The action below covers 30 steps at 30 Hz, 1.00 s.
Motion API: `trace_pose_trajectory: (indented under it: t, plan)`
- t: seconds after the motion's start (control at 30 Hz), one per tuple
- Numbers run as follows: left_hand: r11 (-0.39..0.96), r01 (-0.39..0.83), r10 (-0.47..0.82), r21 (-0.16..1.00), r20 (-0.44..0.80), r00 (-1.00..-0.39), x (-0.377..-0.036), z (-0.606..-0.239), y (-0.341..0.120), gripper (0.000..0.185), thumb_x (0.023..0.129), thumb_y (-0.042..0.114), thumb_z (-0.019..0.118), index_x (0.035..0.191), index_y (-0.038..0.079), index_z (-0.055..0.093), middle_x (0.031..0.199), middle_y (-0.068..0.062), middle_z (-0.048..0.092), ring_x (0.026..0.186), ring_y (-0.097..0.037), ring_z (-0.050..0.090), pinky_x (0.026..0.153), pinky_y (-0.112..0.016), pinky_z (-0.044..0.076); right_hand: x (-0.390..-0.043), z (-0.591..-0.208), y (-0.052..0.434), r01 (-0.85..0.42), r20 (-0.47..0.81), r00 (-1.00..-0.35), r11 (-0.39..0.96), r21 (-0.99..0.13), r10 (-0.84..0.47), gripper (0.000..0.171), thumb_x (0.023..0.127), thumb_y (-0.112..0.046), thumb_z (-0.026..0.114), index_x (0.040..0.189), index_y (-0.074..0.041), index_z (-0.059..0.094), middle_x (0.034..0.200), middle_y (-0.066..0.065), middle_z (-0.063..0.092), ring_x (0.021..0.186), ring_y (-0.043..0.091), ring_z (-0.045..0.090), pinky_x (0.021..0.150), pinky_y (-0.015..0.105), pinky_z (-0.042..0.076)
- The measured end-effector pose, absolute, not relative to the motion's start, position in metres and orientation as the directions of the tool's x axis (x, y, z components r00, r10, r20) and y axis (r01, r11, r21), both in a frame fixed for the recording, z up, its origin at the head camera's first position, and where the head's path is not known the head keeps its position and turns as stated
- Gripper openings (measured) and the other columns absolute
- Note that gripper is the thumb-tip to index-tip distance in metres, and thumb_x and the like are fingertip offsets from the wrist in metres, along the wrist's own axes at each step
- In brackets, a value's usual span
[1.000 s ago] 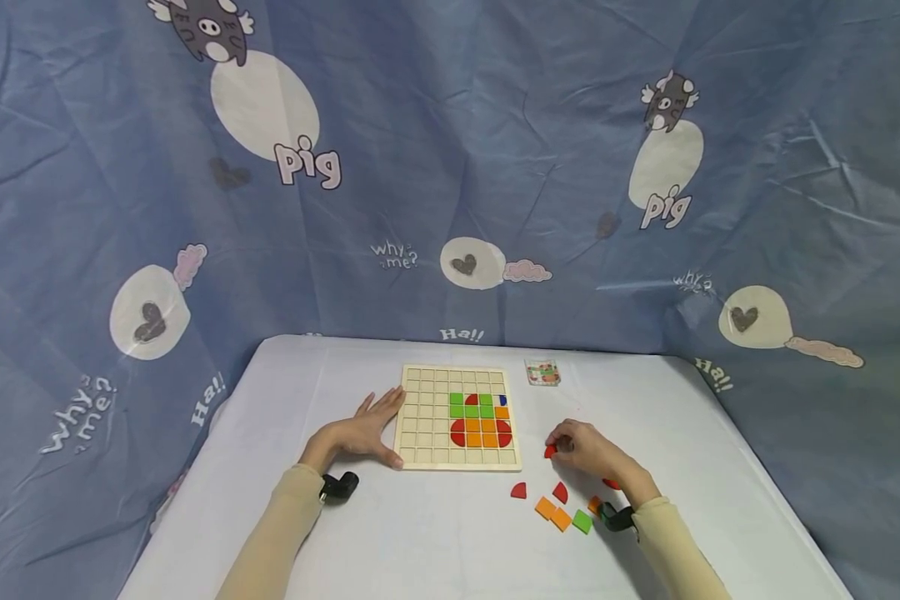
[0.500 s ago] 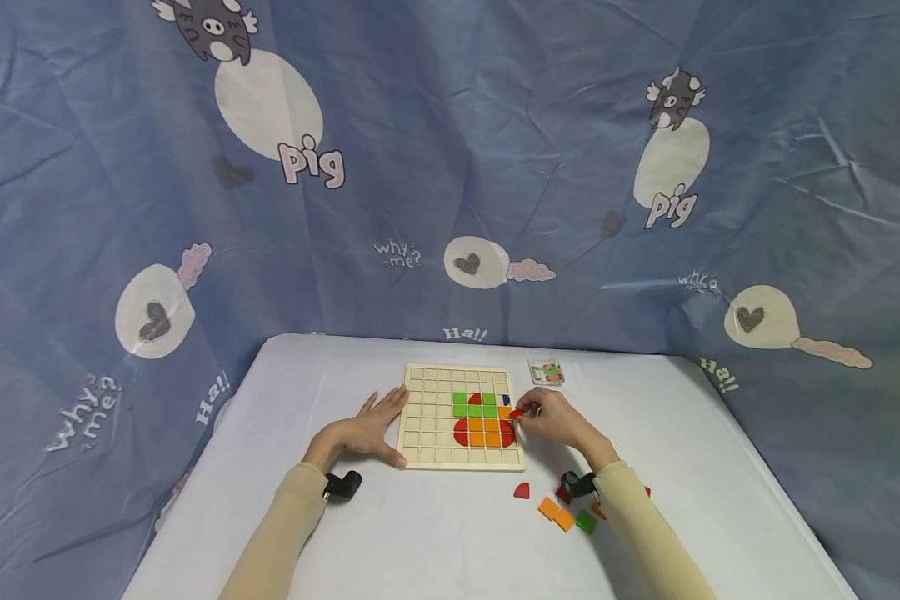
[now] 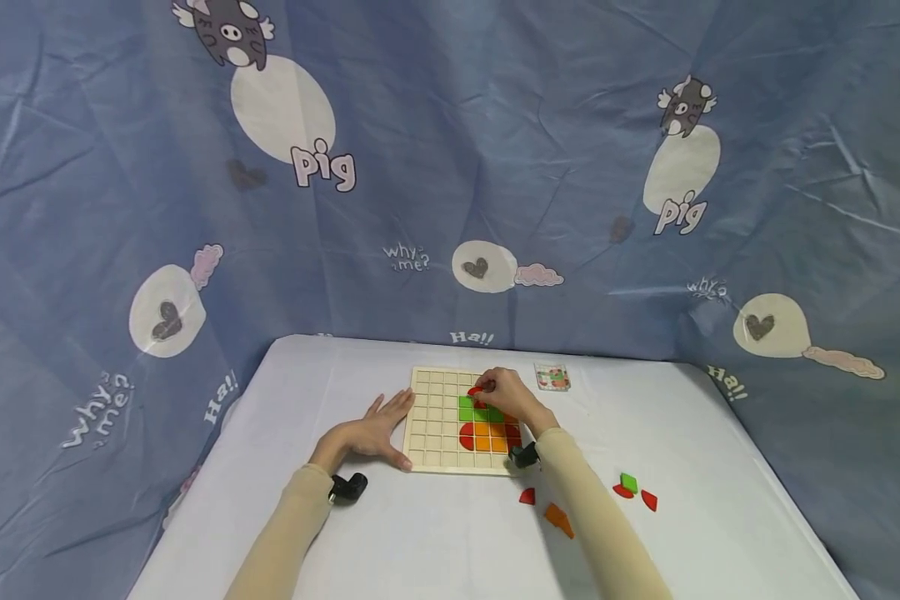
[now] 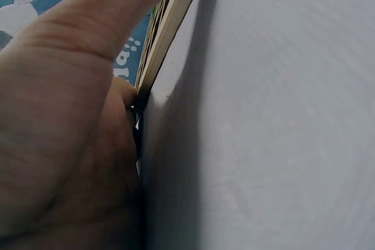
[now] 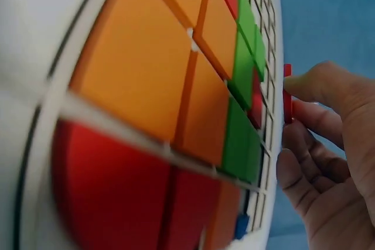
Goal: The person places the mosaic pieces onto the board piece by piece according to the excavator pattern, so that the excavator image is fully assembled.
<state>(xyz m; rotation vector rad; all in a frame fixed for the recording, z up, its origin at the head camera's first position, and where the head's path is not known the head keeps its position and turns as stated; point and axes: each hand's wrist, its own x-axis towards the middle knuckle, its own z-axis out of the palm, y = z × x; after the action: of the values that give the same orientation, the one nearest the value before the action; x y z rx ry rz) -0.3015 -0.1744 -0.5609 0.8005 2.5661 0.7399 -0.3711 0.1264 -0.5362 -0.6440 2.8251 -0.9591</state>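
A wooden grid board (image 3: 427, 421) lies on the white table, partly filled with green, orange and red tiles (image 3: 483, 432). My left hand (image 3: 371, 435) lies flat with straight fingers against the board's left edge (image 4: 167, 33). My right hand (image 3: 504, 394) hovers over the board's upper rows and pinches a small red piece (image 3: 475, 391) between its fingertips. In the right wrist view that red piece (image 5: 287, 95) stands on edge just above the green tiles (image 5: 246, 80).
Loose pieces lie on the table near my right forearm: a red quarter round (image 3: 527, 497), an orange tile (image 3: 558, 518), a green tile (image 3: 628, 482) and red pieces (image 3: 648, 499). A small picture card (image 3: 552, 377) sits behind the board. A blue printed cloth hangs behind.
My right hand carried the red piece from the table's right side up and left over the board's top rows. The left hand stayed put. The loose pieces now lie more spread out.
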Motion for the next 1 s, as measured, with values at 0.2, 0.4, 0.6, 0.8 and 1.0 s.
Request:
trace_pose_trajectory:
  t: [0.2, 0.4, 0.6, 0.8, 1.0]
  plan:
    - [0.704, 0.409, 0.594, 0.58, -0.166, -0.787, -0.301, -0.562, -0.173, 0.133, 0.064, 0.056, 0.083, 0.154, 0.0, 0.002, 0.163, -0.015, -0.003, 0.151, -0.031, -0.004, 0.12, -0.054, -0.009, -0.377, -0.541, 0.118, -0.338, 0.008, -0.909, 0.725, -0.6, -0.418, 0.015, 0.087, -0.015, 0.071, 0.1, -0.009, 0.072, 0.095, 0.003, 0.069, 0.08, 0.011, 0.061, 0.073, 0.025, 0.056]
    - [0.706, 0.412, 0.595, 0.576, -0.167, -0.786, -0.301, -0.562, -0.173, 0.133, 0.064, 0.056, 0.083, 0.154, 0.0, 0.002, 0.163, -0.014, -0.004, 0.151, -0.03, -0.005, 0.121, -0.054, -0.009, -0.379, -0.541, 0.115, -0.345, 0.006, -0.901, 0.707, -0.617, -0.434, 0.014, 0.088, -0.011, 0.068, 0.101, -0.01, 0.074, 0.099, 0.004, 0.067, 0.084, 0.013, 0.062, 0.077, 0.028, 0.056]
    - [0.702, 0.408, 0.597, 0.584, -0.169, -0.785, -0.301, -0.561, -0.173, 0.134, 0.063, 0.055, 0.084, 0.154, 0.0, 0.002, 0.163, -0.013, -0.005, 0.151, -0.03, -0.005, 0.121, -0.054, -0.009, -0.378, -0.539, 0.112, -0.304, -0.015, -0.908, 0.683, -0.664, -0.418, 0.013, 0.09, -0.009, 0.067, 0.101, -0.008, 0.074, 0.099, 0.006, 0.066, 0.081, 0.013, 0.063, 0.071, 0.026, 0.056]
    - [0.696, 0.409, 0.6, 0.59, -0.164, -0.783, -0.301, -0.562, -0.173, 0.134, 0.063, 0.056, 0.084, 0.154, 0.0, 0.003, 0.163, -0.014, -0.004, 0.151, -0.03, -0.005, 0.12, -0.054, -0.01, -0.38, -0.538, 0.108, -0.281, -0.039, -0.919, 0.719, -0.636, -0.393, 0.012, 0.089, -0.01, 0.069, 0.1, -0.01, 0.074, 0.097, 0.004, 0.065, 0.081, 0.013, 0.06, 0.07, 0.026, 0.054]
    - [0.705, 0.409, 0.596, 0.58, -0.17, -0.785, -0.302, -0.563, -0.174, 0.134, 0.063, 0.056, 0.083, 0.154, 0.001, 0.002, 0.163, -0.013, -0.005, 0.151, -0.029, -0.006, 0.12, -0.053, -0.01, -0.382, -0.537, 0.106, -0.256, -0.066, -0.921, 0.722, -0.642, -0.385, 0.011, 0.089, -0.009, 0.069, 0.099, -0.009, 0.073, 0.094, 0.005, 0.067, 0.076, 0.013, 0.061, 0.067, 0.026, 0.054]
